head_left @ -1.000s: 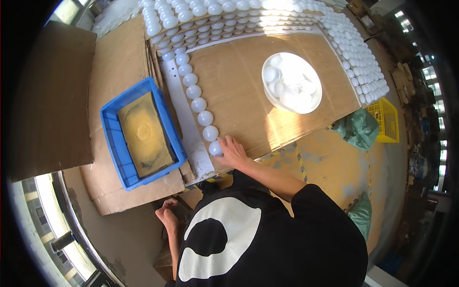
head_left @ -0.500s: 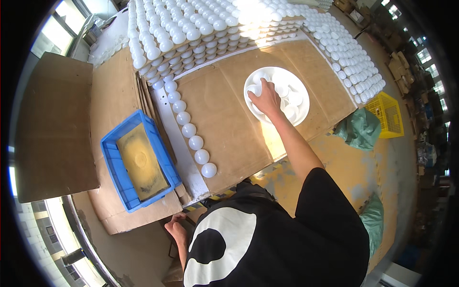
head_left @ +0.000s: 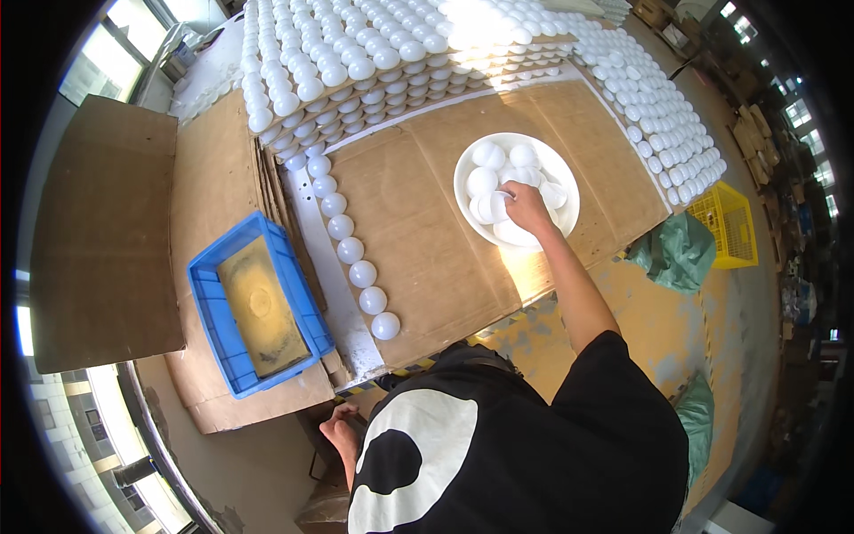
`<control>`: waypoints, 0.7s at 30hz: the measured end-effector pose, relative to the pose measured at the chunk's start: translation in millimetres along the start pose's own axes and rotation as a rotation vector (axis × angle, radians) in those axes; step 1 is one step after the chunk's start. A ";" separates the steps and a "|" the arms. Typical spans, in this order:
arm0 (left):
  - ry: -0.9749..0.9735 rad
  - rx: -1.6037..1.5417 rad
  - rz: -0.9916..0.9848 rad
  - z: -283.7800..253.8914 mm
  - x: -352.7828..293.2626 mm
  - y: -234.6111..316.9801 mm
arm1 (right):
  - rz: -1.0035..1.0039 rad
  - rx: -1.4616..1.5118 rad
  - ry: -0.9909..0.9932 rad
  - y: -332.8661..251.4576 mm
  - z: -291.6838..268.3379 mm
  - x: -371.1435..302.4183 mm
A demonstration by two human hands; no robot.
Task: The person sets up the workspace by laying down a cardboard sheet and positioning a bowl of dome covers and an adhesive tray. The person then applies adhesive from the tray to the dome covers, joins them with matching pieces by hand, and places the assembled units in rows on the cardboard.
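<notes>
The right hand (head_left: 527, 205) has shifted to the middle of the white bowl (head_left: 573, 185), pinching a white cup (head_left: 495, 208) inside; left of the bowl: dome row (head_left: 350, 250), blue bin (head_left: 212, 325), left hand (head_left: 341, 431), grip unclear.

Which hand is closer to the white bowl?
Right. The right hand is at the bowl, fingers on a white dome there. The left hand is down at the body's left side, well away from it.
</notes>
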State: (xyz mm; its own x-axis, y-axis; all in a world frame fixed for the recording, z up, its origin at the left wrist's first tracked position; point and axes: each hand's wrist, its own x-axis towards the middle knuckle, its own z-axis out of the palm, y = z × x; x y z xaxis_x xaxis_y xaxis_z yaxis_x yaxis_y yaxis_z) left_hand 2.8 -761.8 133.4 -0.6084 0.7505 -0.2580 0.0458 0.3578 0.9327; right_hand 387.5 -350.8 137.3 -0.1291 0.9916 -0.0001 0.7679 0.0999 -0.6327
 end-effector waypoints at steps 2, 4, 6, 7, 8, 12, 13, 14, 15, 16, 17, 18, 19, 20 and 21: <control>-0.018 0.015 0.006 4.7 1.9 5.4 | 0.004 0.179 0.030 -2.3 -2.6 -3.0; -0.014 -0.016 -0.042 5.8 0.8 11.1 | 0.013 0.251 -0.013 -23.3 -7.9 -10.5; -0.081 -0.016 -0.029 17.2 10.1 28.9 | 0.009 0.326 -0.069 -41.5 -5.1 -22.8; -0.157 -0.013 -0.017 22.2 14.4 42.4 | -0.033 0.345 -0.128 -48.8 1.9 -32.9; -0.199 -0.012 -0.019 28.6 18.8 54.7 | -0.075 0.363 -0.188 -59.5 9.6 -45.5; -0.418 0.070 0.126 53.1 36.1 90.4 | -0.220 0.497 -0.592 -141.7 56.8 -115.1; -0.443 0.118 0.160 56.5 36.6 96.1 | -0.311 0.451 -0.666 -165.1 66.4 -133.8; -0.479 0.192 0.131 57.9 36.1 104.1 | -0.397 0.399 -0.730 -186.9 72.2 -151.5; -0.465 0.186 0.130 57.1 31.2 105.2 | -0.465 0.405 -0.775 -203.2 81.8 -167.4; -0.448 0.400 0.139 56.7 27.6 104.1 | -0.534 0.461 -0.793 -216.2 89.3 -181.2; -0.426 0.616 0.143 53.8 24.8 103.3 | -0.512 0.450 -0.838 -234.3 84.2 -190.5; -0.410 0.588 0.139 49.1 19.7 102.7 | -0.545 0.447 -0.828 -239.5 88.7 -195.7; -0.404 0.577 0.139 44.3 20.7 100.0 | -0.577 0.443 -0.818 -242.4 93.0 -199.2; -0.428 0.561 0.048 37.8 22.8 95.4 | -0.582 0.433 -0.824 -243.5 95.7 -200.8; -0.450 0.543 -0.045 32.2 22.9 93.4 | -0.562 0.424 -0.828 -243.8 98.3 -202.5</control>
State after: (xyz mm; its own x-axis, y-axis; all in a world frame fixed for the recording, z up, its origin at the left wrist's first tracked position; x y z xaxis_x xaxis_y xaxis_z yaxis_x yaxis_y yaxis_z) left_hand 18.7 -693.3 206.4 -0.2380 0.8433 -0.4818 0.4882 0.5327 0.6913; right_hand 164.8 -583.9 215.4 -0.8994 0.4343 -0.0489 0.2087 0.3285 -0.9212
